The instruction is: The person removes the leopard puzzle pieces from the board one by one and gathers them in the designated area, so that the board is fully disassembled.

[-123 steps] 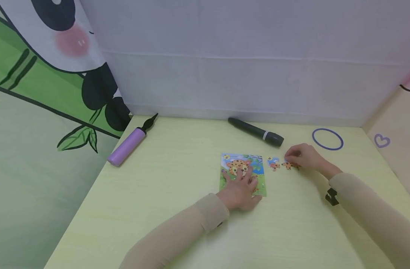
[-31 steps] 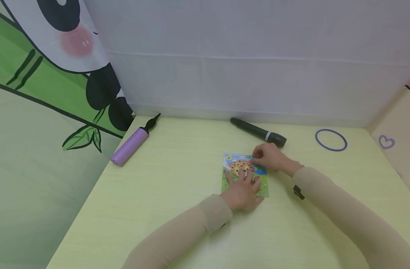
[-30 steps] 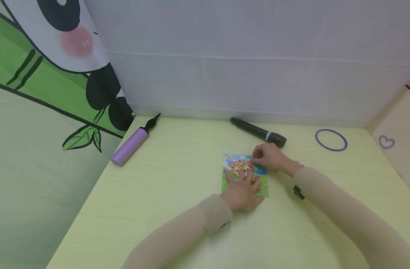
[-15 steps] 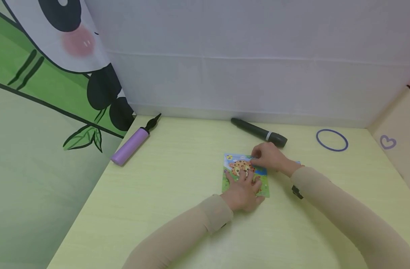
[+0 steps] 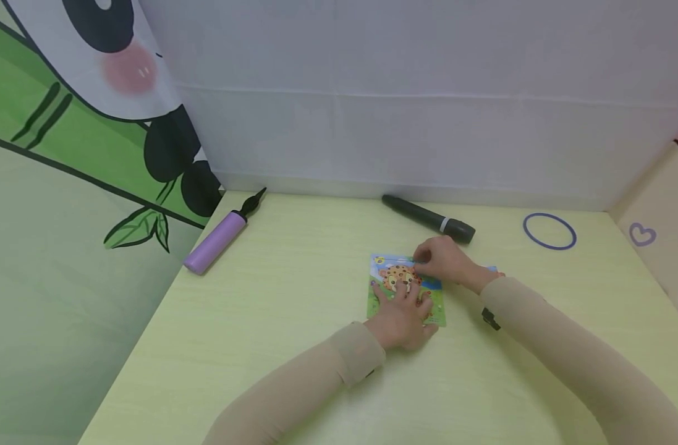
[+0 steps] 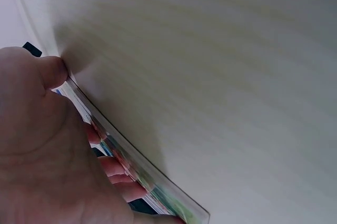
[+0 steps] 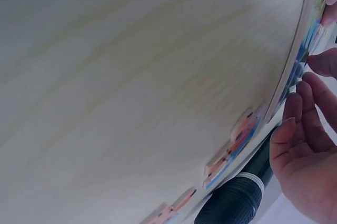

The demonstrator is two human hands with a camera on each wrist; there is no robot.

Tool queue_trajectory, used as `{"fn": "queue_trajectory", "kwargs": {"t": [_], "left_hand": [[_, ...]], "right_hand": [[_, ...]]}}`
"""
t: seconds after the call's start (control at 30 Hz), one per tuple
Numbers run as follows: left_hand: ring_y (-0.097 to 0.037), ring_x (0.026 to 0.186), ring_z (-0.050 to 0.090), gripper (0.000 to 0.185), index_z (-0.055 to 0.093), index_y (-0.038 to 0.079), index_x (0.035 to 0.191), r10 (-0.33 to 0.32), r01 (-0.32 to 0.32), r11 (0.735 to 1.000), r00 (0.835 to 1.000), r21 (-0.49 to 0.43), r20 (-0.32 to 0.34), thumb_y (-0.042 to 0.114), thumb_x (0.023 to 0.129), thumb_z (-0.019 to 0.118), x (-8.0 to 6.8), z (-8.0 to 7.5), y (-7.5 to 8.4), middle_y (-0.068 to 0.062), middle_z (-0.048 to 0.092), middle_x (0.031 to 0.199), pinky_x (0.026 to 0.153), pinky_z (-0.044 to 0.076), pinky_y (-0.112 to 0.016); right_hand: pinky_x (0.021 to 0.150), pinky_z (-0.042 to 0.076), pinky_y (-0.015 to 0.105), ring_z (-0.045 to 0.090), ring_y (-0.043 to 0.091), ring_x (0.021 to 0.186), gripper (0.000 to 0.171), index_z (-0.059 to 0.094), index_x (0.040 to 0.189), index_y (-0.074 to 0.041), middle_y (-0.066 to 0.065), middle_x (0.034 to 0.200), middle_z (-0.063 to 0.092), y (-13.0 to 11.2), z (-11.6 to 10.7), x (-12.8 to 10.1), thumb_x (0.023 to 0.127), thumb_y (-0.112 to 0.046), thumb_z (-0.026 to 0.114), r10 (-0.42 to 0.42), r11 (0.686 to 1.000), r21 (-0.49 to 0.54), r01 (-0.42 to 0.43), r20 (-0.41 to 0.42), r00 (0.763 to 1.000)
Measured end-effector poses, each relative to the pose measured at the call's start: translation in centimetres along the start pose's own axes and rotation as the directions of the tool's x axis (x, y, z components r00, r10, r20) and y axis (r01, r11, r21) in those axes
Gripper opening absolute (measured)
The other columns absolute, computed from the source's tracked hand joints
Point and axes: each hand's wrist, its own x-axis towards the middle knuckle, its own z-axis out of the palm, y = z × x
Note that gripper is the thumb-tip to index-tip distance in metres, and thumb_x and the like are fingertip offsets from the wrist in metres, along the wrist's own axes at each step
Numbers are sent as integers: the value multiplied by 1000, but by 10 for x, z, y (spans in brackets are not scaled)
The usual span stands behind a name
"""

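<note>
A jigsaw puzzle board with a cartoon leopard on blue and green lies flat on the table. My left hand rests on its lower half with fingers spread; the left wrist view shows the thumb at the edge of the board. At the upper right of the board, my right hand pinches with thumb and forefinger at a puzzle piece, mostly hidden by the fingers. Two loose puzzle pieces lie on the table right of the board, largely hidden behind the right wrist in the head view.
A black flashlight-like cylinder with a pale ring lies just behind the right hand. A purple hand pump with a black nozzle is at the left. Farther right lies a blue ring. A white sheet hangs along the table's back edge.
Since the oldest frame, my right hand has moved left from the loose pieces to the board's upper right corner. Over the last second it has barely shifted, and the left hand has stayed put.
</note>
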Motion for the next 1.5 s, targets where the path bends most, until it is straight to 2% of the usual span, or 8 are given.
{"fn": "queue_trajectory", "kwargs": {"t": [0.37, 0.67, 0.8, 0.97, 1.17, 1.37, 1.5], "left_hand": [[-35, 140, 12, 64, 26, 30, 150, 3, -3, 1000, 1000, -2, -8, 63, 96, 25, -4, -3, 0, -4, 15, 156, 92, 17, -76], [-36, 141, 5, 68, 20, 30, 152, 0, 0, 1000, 1000, -15, 22, 65, 94, 21, 12, 11, -1, -4, 7, 158, 90, 12, -78], [-36, 141, 6, 68, 20, 30, 152, 0, 0, 1000, 1000, -11, 15, 65, 94, 21, 9, 9, -2, -4, 7, 158, 90, 12, -78], [-35, 140, 8, 66, 22, 31, 151, -3, 3, 1000, 1000, -9, 9, 64, 95, 22, 3, 3, -1, -3, 7, 158, 91, 12, -78], [-34, 140, 10, 65, 23, 31, 151, -2, 2, 1000, 1000, -17, 12, 63, 95, 24, 1, 0, -1, -3, 9, 157, 92, 14, -77], [-34, 140, 7, 65, 21, 31, 152, -2, 2, 1000, 1000, -25, 23, 63, 96, 22, 2, 2, -2, -2, 6, 157, 92, 12, -77], [-35, 140, 8, 65, 21, 30, 152, -1, 2, 1000, 1000, -23, 18, 62, 96, 24, 0, 0, -2, -3, 8, 157, 92, 13, -77]], "right_hand": [[72, 49, 37, 61, 15, 77, 18, 75, 88, -8, -2, 82, 68, 1, 2, 0, 76, -20, 79, 6, 1000, 16, -6, -12, 1000], [75, 49, 38, 61, 17, 81, 12, 73, 88, -9, -1, 84, 67, 8, 0, 2, 79, -17, 76, 2, 998, 70, -4, 37, 999], [76, 49, 38, 60, 16, 81, 9, 71, 89, -12, -3, 85, 66, 12, -2, 3, 83, -17, 74, 7, 993, 114, -16, 76, 997], [78, 49, 40, 62, 16, 85, 6, 71, 92, -12, -4, 89, 67, 13, -9, 2, 87, -16, 71, -31, 983, 186, 8, 118, 993], [80, 49, 41, 64, 17, 90, 11, 74, 98, -11, -2, 95, 70, 17, -18, 1, 89, -9, 68, -41, 964, 268, -1, 150, 988], [82, 49, 42, 64, 20, 94, 15, 73, 104, -8, 3, 100, 70, 20, -22, 1, 90, -9, 68, -28, 953, 301, -20, 155, 987], [83, 49, 42, 63, 19, 95, 16, 74, 104, -8, 1, 99, 70, 22, -22, -1, 89, -13, 69, -1, 954, 296, -43, 147, 989]]}}
